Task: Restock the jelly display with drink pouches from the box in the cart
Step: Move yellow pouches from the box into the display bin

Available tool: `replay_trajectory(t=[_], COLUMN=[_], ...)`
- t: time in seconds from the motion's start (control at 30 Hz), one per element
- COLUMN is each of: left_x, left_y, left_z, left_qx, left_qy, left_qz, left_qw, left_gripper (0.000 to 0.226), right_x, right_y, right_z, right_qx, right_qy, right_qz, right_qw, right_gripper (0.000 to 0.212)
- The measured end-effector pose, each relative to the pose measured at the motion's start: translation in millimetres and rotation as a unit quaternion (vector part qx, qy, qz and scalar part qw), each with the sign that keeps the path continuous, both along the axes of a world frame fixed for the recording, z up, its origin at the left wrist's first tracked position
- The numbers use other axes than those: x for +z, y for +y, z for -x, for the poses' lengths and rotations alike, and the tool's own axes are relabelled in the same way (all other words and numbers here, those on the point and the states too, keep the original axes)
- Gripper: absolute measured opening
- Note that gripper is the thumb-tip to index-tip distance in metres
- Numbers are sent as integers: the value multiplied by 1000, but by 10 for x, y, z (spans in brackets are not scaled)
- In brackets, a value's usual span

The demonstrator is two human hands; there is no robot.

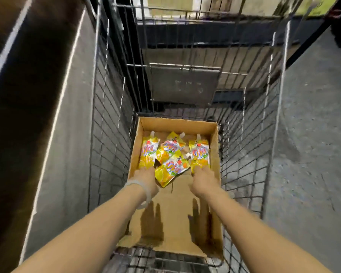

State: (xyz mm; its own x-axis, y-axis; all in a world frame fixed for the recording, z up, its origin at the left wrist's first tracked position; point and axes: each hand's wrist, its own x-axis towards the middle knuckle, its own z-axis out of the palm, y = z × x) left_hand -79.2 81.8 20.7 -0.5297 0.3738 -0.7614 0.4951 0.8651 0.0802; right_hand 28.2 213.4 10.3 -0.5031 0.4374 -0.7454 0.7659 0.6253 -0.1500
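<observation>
Head cam: a wire cart [110,119] holds an open brown cardboard box [215,146] on its bottom. In the far end of the box lie 4 drink pouches. They are shiny yellow w/ orange fruit pics, a red and blue logo and a small white spout on top.

The left pouch [149,150] and the right pouch [199,152] lie flat w/ spouts pointing away from the person. The back pouch [170,147] is tilted, partly under the front pouch [172,170], which lies slanted in the middle.

Both arms reach down into the box. The left hand [146,177] w/ a pale bracelet [140,191] on the wrist touches the bottom edge of the left pouch. The right hand [204,179] touches the bottom edge of the right pouch. Fingers are hidden behind the hands, so can't tell if they grip or just touch.

Gray floor [311,134] shows on the right of the cart.
</observation>
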Motion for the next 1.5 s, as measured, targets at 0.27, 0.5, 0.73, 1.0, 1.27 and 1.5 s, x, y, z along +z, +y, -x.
replay_trajectory(t=[0.27, 0.5, 0.73, 1.0, 1.27, 1.5], left_x=[-1105, -1593, -1702, -1681, -1277, -368], left_y=[303, 497, 510, 525, 314, 173], left_z=[6, -22, -90, 4, 162, 356], left_qx=[-89, -10, 33, 278, 416, 490], left_qy=[-13, 80, 72, -88, -175, -213], left_qz=[21, -34, -2, -83, -163, -313], left_qw=[996, 996, 997, 953, 877, 785], left_gripper=[54, 58, 49, 36, 33, 42], right_x=[-1114, -1712, -1702, -1795, -1195, -176], right_y=[445, 386, 85, 214, 61, 285], right_z=[382, 276, 181, 173, 135, 394], right_qx=[-147, -241, -371, -600, -574, -469], right_qy=[78, 128, 104, 130, 248, 315], right_qz=[-30, -74, -56, 71, 160, 288], right_qw=[986, 959, 921, 787, 764, 773], right_gripper=[57, 67, 95, 48, 32, 11])
